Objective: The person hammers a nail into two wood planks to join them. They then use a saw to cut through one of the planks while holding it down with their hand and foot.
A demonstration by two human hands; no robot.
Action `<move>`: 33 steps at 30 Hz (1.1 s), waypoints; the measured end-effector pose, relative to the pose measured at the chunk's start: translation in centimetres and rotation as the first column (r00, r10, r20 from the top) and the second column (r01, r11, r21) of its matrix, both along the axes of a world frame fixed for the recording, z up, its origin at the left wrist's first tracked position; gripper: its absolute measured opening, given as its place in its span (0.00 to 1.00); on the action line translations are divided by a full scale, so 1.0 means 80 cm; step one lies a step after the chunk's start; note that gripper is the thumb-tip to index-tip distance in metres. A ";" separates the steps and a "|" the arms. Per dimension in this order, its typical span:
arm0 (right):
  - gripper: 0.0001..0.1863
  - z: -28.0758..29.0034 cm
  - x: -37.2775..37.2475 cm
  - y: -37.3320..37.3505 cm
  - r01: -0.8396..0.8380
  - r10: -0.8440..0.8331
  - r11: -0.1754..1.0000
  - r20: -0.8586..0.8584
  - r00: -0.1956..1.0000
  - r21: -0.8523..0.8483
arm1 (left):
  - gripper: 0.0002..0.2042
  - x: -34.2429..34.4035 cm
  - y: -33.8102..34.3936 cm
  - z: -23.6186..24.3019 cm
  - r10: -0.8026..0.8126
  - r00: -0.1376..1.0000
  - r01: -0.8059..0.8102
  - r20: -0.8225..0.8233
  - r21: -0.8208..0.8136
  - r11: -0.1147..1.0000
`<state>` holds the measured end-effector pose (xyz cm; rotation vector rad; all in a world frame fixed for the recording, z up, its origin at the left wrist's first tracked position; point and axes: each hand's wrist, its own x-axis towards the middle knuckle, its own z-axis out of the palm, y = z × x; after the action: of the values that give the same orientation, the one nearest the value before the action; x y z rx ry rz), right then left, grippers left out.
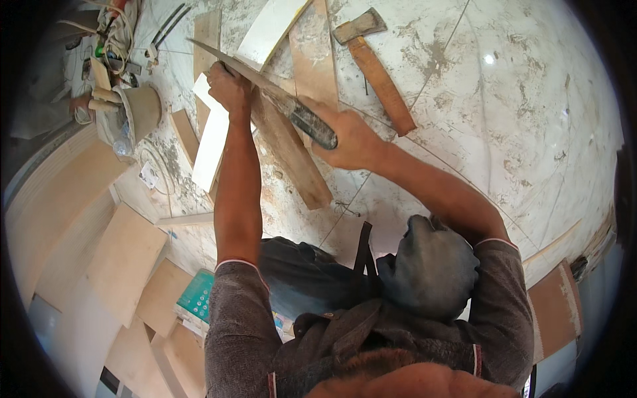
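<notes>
My right hand [352,139] is wrapped around the dark, worn handle of a handsaw [265,85], whose long blade points to the upper left. Beside the blade, my left hand [230,88] is closed with its fingers curled; what lies under them is hidden. A thick brown wooden plank [292,152] slants from near the left hand toward my knees, passing below the saw handle. White-faced boards [212,146] lie under and beside my left wrist. Another white board [271,30] lies beyond the blade, next to a flat brown board [314,60].
To the right of the saw, a hatchet [378,76] with a wooden handle lies on the dusty tiled floor [497,119]. At left stand a bucket [142,113] holding wooden-handled tools and several large plywood panels [126,259]. A green perforated object [197,296] lies near my left sleeve.
</notes>
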<state>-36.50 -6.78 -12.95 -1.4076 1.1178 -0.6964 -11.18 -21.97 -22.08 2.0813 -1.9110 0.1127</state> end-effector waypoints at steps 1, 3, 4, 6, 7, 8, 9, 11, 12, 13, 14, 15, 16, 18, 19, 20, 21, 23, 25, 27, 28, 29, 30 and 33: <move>0.40 0.002 0.003 -0.005 -0.031 0.034 0.999 -0.047 0.998 0.044 | 0.12 0.004 -0.003 0.000 0.023 1.000 -0.023 0.002 0.028 0.999; 0.40 -0.008 -0.028 0.045 0.038 -0.035 0.998 0.055 0.998 -0.054 | 0.11 0.010 -0.004 -0.003 0.059 0.998 -0.059 -0.016 0.016 0.998; 0.40 -0.011 -0.049 0.072 0.070 -0.064 0.995 0.084 0.994 -0.067 | 0.11 0.004 -0.004 -0.002 0.041 0.999 -0.041 -0.007 -0.016 0.999; 0.40 -0.004 -0.050 0.070 0.089 -0.082 0.994 0.112 0.990 -0.064 | 0.10 -0.004 -0.006 -0.001 0.019 1.000 -0.020 -0.010 -0.041 0.999; 0.40 -0.012 -0.038 0.052 0.072 -0.066 0.996 0.111 0.992 -0.047 | 0.10 -0.002 -0.002 0.000 0.017 1.000 -0.017 -0.017 -0.028 0.999; 0.40 -0.010 -0.028 0.028 0.059 -0.054 0.997 0.105 0.993 -0.041 | 0.09 -0.003 -0.003 0.002 0.010 0.999 -0.011 -0.030 -0.024 1.000; 0.40 -0.004 -0.021 0.010 0.016 -0.016 1.000 0.042 0.999 -0.005 | 0.09 -0.006 -0.003 0.002 0.003 0.999 -0.004 -0.047 -0.017 1.000; 0.39 0.003 0.000 -0.015 -0.070 0.075 0.995 -0.063 0.995 0.073 | 0.09 0.003 -0.005 0.002 0.026 1.000 -0.026 -0.016 -0.016 1.000; 0.39 0.001 -0.011 0.008 -0.038 0.039 0.999 -0.011 0.999 0.022 | 0.10 0.009 -0.005 0.000 0.030 0.999 -0.030 -0.014 -0.019 0.999; 0.39 0.002 -0.029 0.034 -0.007 0.007 1.000 0.031 0.999 0.001 | 0.10 0.015 -0.005 -0.003 0.035 0.999 -0.035 -0.013 -0.022 0.999; 0.39 0.002 -0.048 0.063 0.029 -0.028 1.000 0.072 0.997 -0.012 | 0.10 0.012 -0.005 -0.004 0.034 0.999 -0.035 -0.009 -0.029 0.999; 0.39 0.001 -0.059 0.079 0.068 -0.065 0.997 0.114 0.991 -0.024 | 0.10 0.003 -0.007 -0.002 0.031 0.999 -0.031 -0.005 -0.036 0.999; 0.40 -0.006 -0.059 0.081 0.082 -0.071 0.993 0.116 0.991 -0.088 | 0.10 -0.004 -0.007 0.000 0.028 1.000 -0.028 0.000 -0.044 0.999; 0.40 -0.013 -0.023 0.032 -0.003 0.002 0.999 -0.014 1.000 -0.052 | 0.11 0.005 -0.003 -0.006 0.001 1.000 0.000 0.022 -0.014 1.000; 0.40 -0.008 -0.011 0.008 -0.046 0.043 0.998 -0.085 0.995 -0.039 | 0.11 0.009 -0.007 -0.007 -0.011 1.000 0.011 0.024 -0.009 1.000; 0.40 -0.002 -0.008 0.002 -0.056 0.056 0.998 -0.084 0.995 0.005 | 0.11 0.012 -0.005 -0.003 0.013 1.000 -0.014 0.013 0.027 1.000; 0.40 0.003 -0.007 -0.003 -0.066 0.070 0.997 -0.082 0.994 0.049 | 0.11 0.012 -0.006 -0.001 0.037 0.999 -0.037 0.005 0.036 0.999; 0.41 0.002 -0.016 0.013 -0.039 0.039 0.998 -0.009 0.999 0.048 | 0.11 0.016 -0.008 0.001 0.097 0.995 -0.097 -0.004 0.051 0.994; 0.41 -0.007 -0.048 0.066 0.043 -0.042 0.999 0.088 0.995 -0.008 | 0.11 0.000 -0.009 0.002 0.072 0.997 -0.072 0.011 -0.002 0.997; 0.42 -0.017 -0.048 0.071 0.087 -0.083 0.996 0.135 0.987 -0.023 | 0.11 -0.002 -0.003 0.000 0.057 0.998 -0.057 0.029 -0.011 0.998; 0.42 -0.027 -0.042 0.064 0.100 -0.096 0.995 0.144 0.985 -0.026 | 0.11 0.001 0.000 -0.001 0.056 0.998 -0.056 0.033 0.001 0.998; 0.42 -0.025 -0.027 0.034 0.070 -0.068 0.997 0.087 0.994 -0.021 | 0.12 0.000 -0.008 -0.002 0.048 0.998 -0.048 0.029 -0.002 0.999; 0.42 -0.015 -0.003 -0.002 0.040 -0.040 0.999 0.032 0.999 -0.012 | 0.12 0.002 -0.010 -0.003 0.067 0.998 -0.067 0.018 0.018 0.998; 0.39 -0.017 -0.010 0.027 0.030 -0.024 0.993 0.050 0.998 -0.111 | 0.12 0.022 -0.006 -0.007 0.070 0.997 -0.070 0.014 -0.010 0.998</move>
<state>-37.34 -4.63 -14.30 -1.4650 1.0757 -0.8191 -9.40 -22.47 -22.67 2.1468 -1.8425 0.1525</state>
